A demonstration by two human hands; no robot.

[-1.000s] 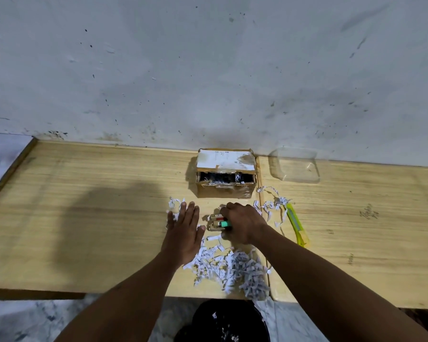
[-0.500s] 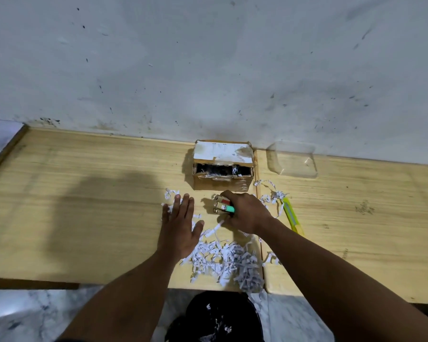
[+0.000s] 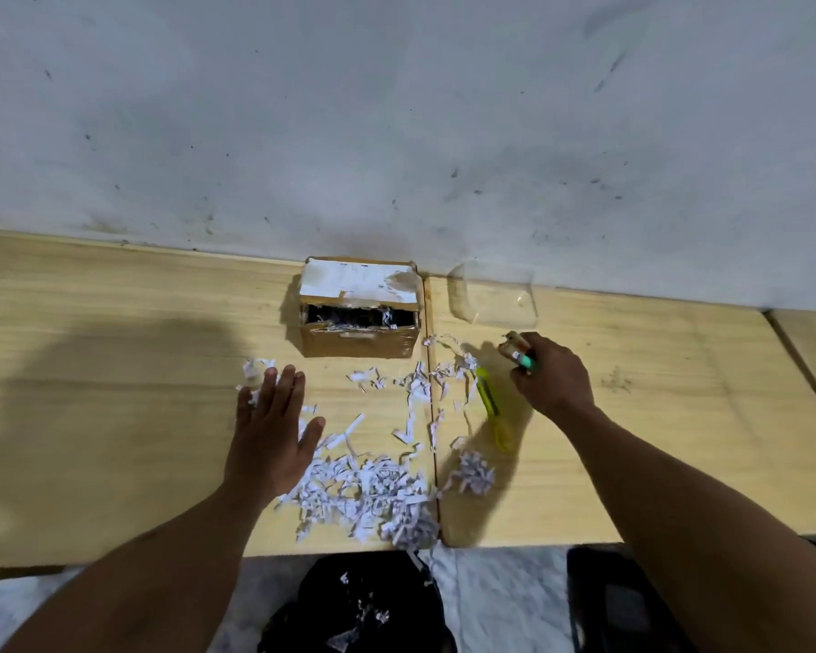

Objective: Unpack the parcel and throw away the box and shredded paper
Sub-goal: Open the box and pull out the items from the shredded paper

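Observation:
A small cardboard box (image 3: 359, 339) with a white label stands open at the back of the wooden table (image 3: 114, 393), against the wall, with shredded paper inside. White shredded paper (image 3: 363, 497) lies scattered and heaped near the table's front edge. My left hand (image 3: 272, 433) rests flat and open on the table at the left side of the shreds. My right hand (image 3: 550, 374) is to the right of the box, shut on a small bundle of items (image 3: 519, 352) with a green end.
A yellow utility knife (image 3: 491, 402) lies on the table just left of my right hand. A clear plastic lid (image 3: 493, 296) sits at the back right by the wall. Below the front edge stands a black bin bag (image 3: 368, 605) with paper scraps in it.
My right hand has carried the small bundle from in front of the box over to the right, past the yellow knife. My left hand has stayed flat on the table.

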